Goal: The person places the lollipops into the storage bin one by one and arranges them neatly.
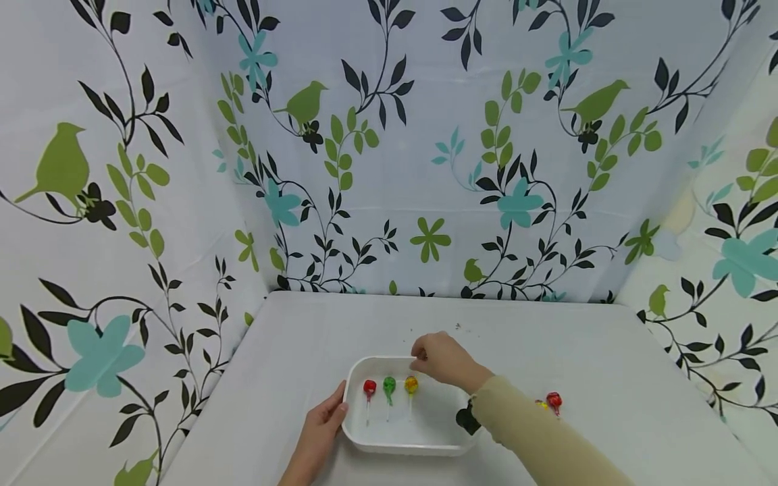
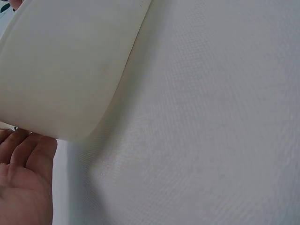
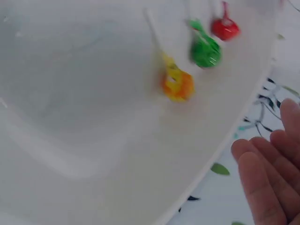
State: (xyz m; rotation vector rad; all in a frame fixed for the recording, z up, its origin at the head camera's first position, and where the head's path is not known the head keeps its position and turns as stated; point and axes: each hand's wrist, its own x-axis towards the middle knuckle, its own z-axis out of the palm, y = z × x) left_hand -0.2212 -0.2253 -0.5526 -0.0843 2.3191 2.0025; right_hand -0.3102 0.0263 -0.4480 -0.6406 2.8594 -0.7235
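A white tray [image 1: 434, 432] stands on the table, with a red lollipop [image 1: 369, 387], a green lollipop [image 1: 389, 385] and a yellow-orange lollipop [image 1: 411, 385] lying side by side in its left half, sticks toward the near side. My left hand [image 1: 322, 425] holds the tray's left wall, thumb at the rim; in the left wrist view its fingers [image 2: 40, 152] are at the tray's edge. Over the far rim hovers my right hand [image 1: 446, 361], near the yellow-orange lollipop. The right wrist view shows its fingers [image 3: 262, 187] loosely bent, apart from the lollipops, with nothing between them.
Right of the tray, partly behind the right sleeve [image 1: 535, 432], lie another red lollipop [image 1: 554, 401] and something yellow [image 1: 541, 403]. Small dark specks dot the white table [image 1: 340, 324] beyond the tray. A patterned curtain [image 1: 425, 169] hangs behind and at both sides.
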